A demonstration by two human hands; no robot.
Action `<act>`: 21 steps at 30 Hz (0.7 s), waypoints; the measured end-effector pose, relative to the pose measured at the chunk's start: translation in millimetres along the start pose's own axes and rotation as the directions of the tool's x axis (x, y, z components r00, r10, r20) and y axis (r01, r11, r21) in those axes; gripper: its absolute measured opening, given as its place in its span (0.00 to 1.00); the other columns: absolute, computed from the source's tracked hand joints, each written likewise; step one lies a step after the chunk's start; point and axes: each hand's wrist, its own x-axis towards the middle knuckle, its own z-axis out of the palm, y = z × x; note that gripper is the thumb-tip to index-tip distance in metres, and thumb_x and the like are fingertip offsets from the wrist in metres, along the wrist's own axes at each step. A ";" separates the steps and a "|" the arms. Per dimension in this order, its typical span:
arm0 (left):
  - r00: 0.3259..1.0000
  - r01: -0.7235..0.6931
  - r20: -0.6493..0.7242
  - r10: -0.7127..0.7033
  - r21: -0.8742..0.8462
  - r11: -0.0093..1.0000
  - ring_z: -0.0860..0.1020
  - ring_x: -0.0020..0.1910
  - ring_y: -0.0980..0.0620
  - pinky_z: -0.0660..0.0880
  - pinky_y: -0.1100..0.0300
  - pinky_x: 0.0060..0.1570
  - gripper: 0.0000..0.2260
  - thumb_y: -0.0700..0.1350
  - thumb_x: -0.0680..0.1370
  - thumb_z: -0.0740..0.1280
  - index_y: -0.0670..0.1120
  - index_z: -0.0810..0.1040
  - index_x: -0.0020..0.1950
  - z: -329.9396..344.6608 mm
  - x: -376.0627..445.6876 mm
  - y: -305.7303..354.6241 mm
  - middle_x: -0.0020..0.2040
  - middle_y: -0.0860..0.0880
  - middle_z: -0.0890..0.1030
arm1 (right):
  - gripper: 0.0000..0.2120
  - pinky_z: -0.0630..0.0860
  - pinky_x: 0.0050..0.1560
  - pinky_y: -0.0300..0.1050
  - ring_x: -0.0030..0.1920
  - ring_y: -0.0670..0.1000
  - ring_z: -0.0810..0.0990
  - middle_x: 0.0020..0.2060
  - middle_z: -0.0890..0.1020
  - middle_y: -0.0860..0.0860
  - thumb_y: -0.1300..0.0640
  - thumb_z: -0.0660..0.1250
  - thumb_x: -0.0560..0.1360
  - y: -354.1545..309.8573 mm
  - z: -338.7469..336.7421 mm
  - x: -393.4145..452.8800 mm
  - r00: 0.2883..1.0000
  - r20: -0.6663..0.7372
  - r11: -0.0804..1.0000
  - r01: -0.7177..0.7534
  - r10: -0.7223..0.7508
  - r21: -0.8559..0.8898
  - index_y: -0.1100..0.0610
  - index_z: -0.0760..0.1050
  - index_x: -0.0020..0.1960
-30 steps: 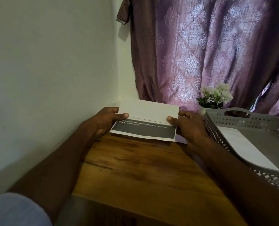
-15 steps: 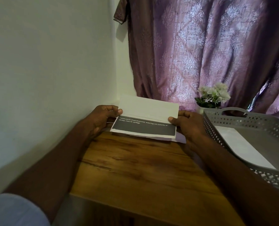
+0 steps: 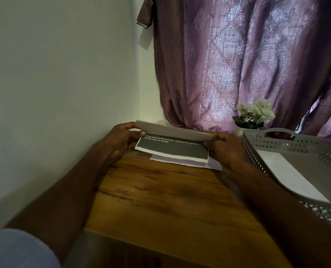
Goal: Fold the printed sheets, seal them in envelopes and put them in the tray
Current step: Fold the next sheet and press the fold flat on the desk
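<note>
A printed sheet (image 3: 172,148) with a dark grey band and white text is held just above the far end of the wooden table (image 3: 166,200). My left hand (image 3: 122,140) pinches its left end and my right hand (image 3: 224,149) pinches its right end. The sheet's upper flap (image 3: 172,130) is folded forward over the printed part and lies nearly level. Under the sheet a white envelope (image 3: 180,161) lies flat on the table. To the right stands a grey perforated tray (image 3: 273,142) holding one white envelope (image 3: 288,171).
A white wall runs along the left side of the table. A purple patterned curtain (image 3: 238,64) hangs behind. A small pot of white flowers (image 3: 255,115) stands between the curtain and the tray's handle. The table's near edge is in front of me.
The sheet's upper flap, which stood up toward me, has tipped forward and down over the printed part. Both hands kept their hold on the ends.
</note>
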 end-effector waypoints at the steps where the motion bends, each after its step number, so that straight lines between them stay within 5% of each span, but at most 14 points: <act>1: 1.000 -0.004 -0.026 0.004 0.009 1.000 0.88 0.48 0.44 0.85 0.53 0.42 0.09 0.32 0.81 0.67 0.40 0.84 0.56 0.1 0.8 0.7 0.52 0.40 0.87 | 0.11 0.82 0.39 0.39 0.48 0.54 0.85 0.47 0.86 0.56 0.73 0.65 0.78 -1.1 -0.5 -1.5 1.000 0.005 1.000 -0.011 0.011 0.014 0.62 0.84 0.49; 7: 0.997 0.080 -0.015 -0.082 -0.083 0.993 0.87 0.50 0.42 0.86 0.52 0.42 0.11 0.37 0.79 0.71 0.38 0.83 0.60 3.0 -1.2 6.4 0.55 0.38 0.86 | 0.08 0.85 0.52 0.55 0.49 0.59 0.87 0.48 0.87 0.58 0.70 0.69 0.76 -3.8 3.8 -1.2 0.988 0.022 0.973 -0.157 0.155 0.170 0.65 0.84 0.52; 11: 0.996 0.092 -0.015 -0.092 -0.044 0.995 0.87 0.44 0.46 0.85 0.56 0.38 0.12 0.46 0.83 0.66 0.41 0.83 0.61 0.1 -1.4 7.4 0.55 0.38 0.86 | 0.10 0.82 0.35 0.43 0.43 0.55 0.87 0.45 0.88 0.57 0.67 0.66 0.75 -10.4 2.8 -9.2 0.984 0.038 0.960 -0.179 0.175 0.215 0.64 0.83 0.54; 13: 0.998 0.064 -0.025 -0.063 0.076 0.995 0.87 0.42 0.49 0.83 0.58 0.37 0.15 0.52 0.82 0.69 0.42 0.83 0.62 2.9 -4.2 7.5 0.51 0.43 0.87 | 0.10 0.81 0.35 0.42 0.43 0.55 0.87 0.45 0.88 0.56 0.68 0.67 0.74 -9.7 3.4 -11.2 0.988 0.018 0.966 -0.155 0.155 0.209 0.63 0.84 0.53; 17: 0.995 -0.085 -0.019 0.101 0.398 0.914 0.85 0.52 0.45 0.80 0.54 0.50 0.17 0.55 0.78 0.73 0.43 0.85 0.57 11.0 -5.5 6.3 0.50 0.47 0.88 | 0.14 0.81 0.44 0.46 0.52 0.56 0.84 0.51 0.85 0.56 0.70 0.66 0.72 -2.4 9.7 -11.6 0.998 -0.009 0.998 -0.057 0.057 0.012 0.56 0.85 0.50; 21: 0.953 -0.246 0.008 0.304 0.608 0.755 0.84 0.51 0.47 0.77 0.52 0.56 0.15 0.56 0.80 0.71 0.45 0.87 0.52 22.2 -11.1 8.4 0.49 0.48 0.87 | 0.15 0.81 0.54 0.49 0.53 0.52 0.82 0.50 0.85 0.50 0.64 0.64 0.69 0.3 14.8 -19.3 0.997 -0.035 0.959 0.053 -0.065 -0.277 0.48 0.84 0.47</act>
